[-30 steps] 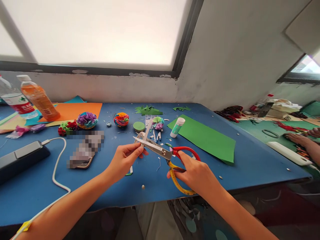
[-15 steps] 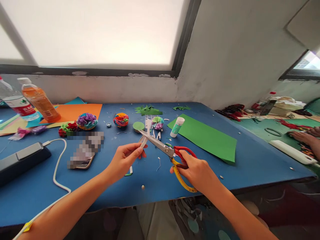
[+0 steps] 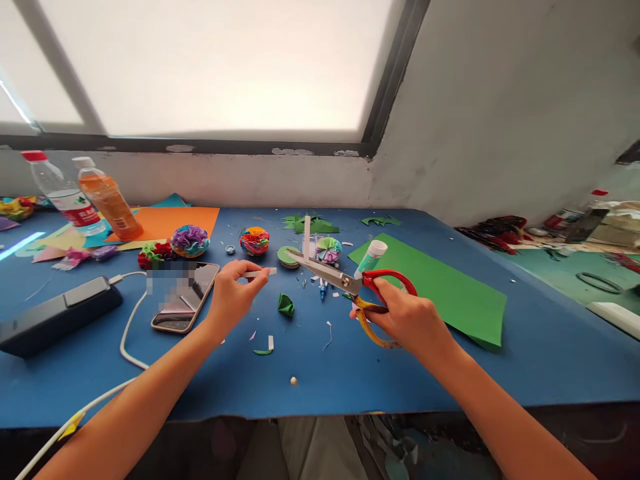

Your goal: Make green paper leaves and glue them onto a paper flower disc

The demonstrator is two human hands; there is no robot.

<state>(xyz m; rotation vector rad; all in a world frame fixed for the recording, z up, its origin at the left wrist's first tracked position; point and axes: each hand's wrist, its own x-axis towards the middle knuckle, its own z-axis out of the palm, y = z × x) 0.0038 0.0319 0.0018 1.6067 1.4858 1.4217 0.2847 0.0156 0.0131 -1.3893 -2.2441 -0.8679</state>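
In my left hand (image 3: 233,293), thumb and fingers pinch a short white strip (image 3: 261,273) above the blue table. My right hand (image 3: 410,313) grips scissors (image 3: 327,272) with a red and a yellow handle loop, their blades pointing left and looking nearly closed. A longer white strip (image 3: 307,235) stands upright just past the blades; what supports it I cannot tell. Behind the tips is a green round disc (image 3: 289,257). A pleated pastel paper flower (image 3: 329,250) lies beyond the blades, and a glue stick (image 3: 371,257) stands partly behind my right hand. A folded green paper piece (image 3: 286,305) lies between my hands.
Green paper (image 3: 450,287) lies at right. A phone (image 3: 185,300), white cable (image 3: 129,333) and dark device (image 3: 65,313) are at left. Two bottles (image 3: 113,203) stand behind them. Colourful paper balls (image 3: 255,241) and green scraps (image 3: 313,225) lie toward the wall.
The white strip has parted in two: my left hand has drawn back left with a short piece, the longer one is near the blades. The view has turned slightly left.
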